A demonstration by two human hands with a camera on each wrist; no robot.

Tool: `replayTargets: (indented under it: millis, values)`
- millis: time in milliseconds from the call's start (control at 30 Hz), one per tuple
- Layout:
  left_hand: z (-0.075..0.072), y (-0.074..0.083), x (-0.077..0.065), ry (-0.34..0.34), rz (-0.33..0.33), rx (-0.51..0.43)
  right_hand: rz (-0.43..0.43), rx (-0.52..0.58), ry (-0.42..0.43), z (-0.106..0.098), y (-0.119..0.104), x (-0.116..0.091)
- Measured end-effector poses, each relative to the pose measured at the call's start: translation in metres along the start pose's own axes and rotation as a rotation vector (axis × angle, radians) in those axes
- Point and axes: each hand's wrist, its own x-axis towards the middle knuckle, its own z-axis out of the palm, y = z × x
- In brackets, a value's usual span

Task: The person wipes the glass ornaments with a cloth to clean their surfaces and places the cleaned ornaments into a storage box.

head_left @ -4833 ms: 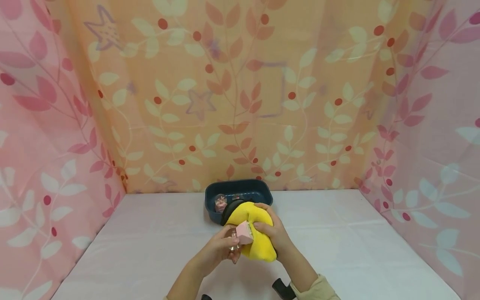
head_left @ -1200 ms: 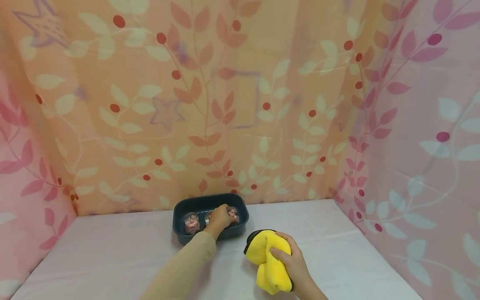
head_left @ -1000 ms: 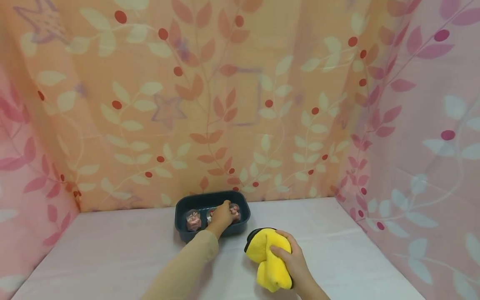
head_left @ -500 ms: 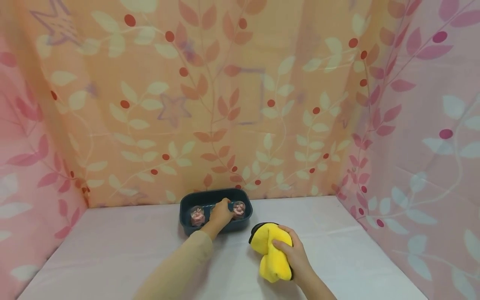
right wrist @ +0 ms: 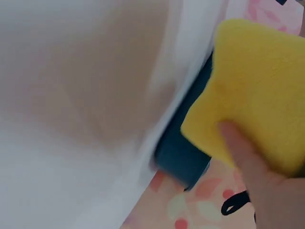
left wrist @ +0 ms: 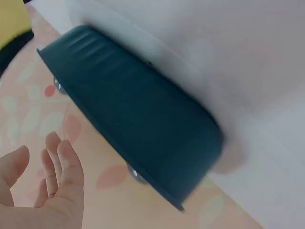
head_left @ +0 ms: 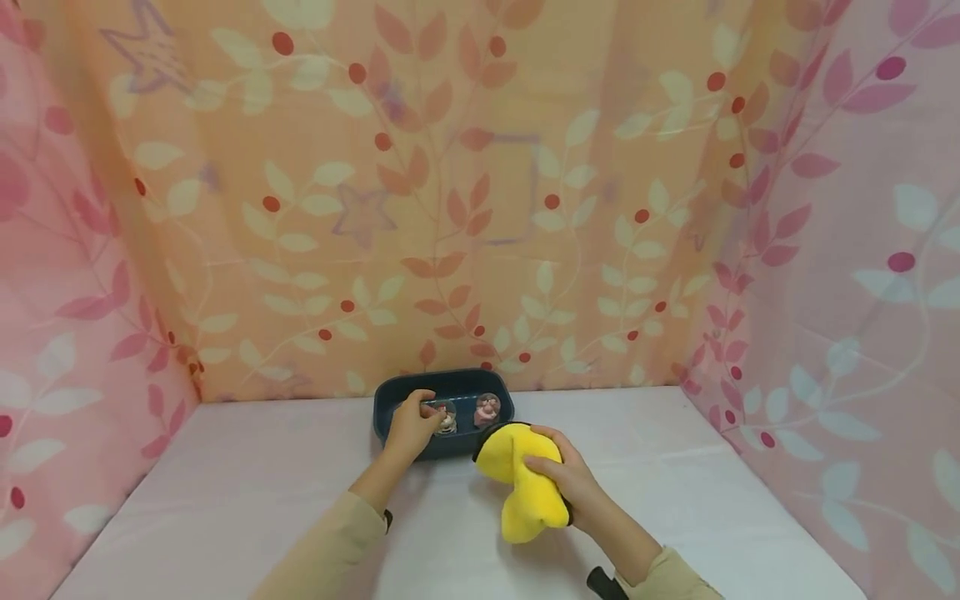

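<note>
My left hand (head_left: 411, 427) hovers over the left end of a dark blue tray (head_left: 386, 385). In the left wrist view that hand (left wrist: 50, 183) has its thumb apart from loosely bent fingers and holds nothing. A clear, rounded object with pink and white parts (head_left: 446, 418) stands in the tray just right of the fingertips. Another, pinker one (head_left: 486, 410) stands near the tray's right end. My right hand (head_left: 573, 479) grips a folded yellow cloth (head_left: 525, 475) with a black edge, held in front of the tray's right corner. The tray's left interior is partly hidden by my left hand.
The tray stands on a white-covered table (head_left: 285, 467), close to an orange leaf-patterned curtain (head_left: 480, 208). Pink patterned curtains (head_left: 847, 300) flank the sides. A black cylindrical piece (head_left: 603, 582) shows beside my right sleeve.
Earlier, my left hand held a clear object with a pink block against the cloth, then reached into the tray. It has since shifted left over the tray; the right hand still holds the cloth.
</note>
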Motion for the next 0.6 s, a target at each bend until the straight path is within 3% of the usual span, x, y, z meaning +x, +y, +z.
replayTargets:
  millis: [133,267,433,600]
  values:
    - [-0.013,-0.005,-0.009,0.001,0.006,-0.058,0.018,0.049,-0.13,0.01,0.001,0.007]
    - [-0.022,-0.009,-0.021,-0.002,0.016,-0.083,0.051,0.067,-0.192,0.019,0.01,0.013]
    - [-0.03,-0.011,-0.033,-0.023,0.019,-0.086,0.083,0.029,-0.182,0.017,0.015,0.018]
    - [-0.042,-0.013,-0.044,-0.037,0.009,-0.071,0.078,-0.087,-0.114,-0.007,0.017,0.023]
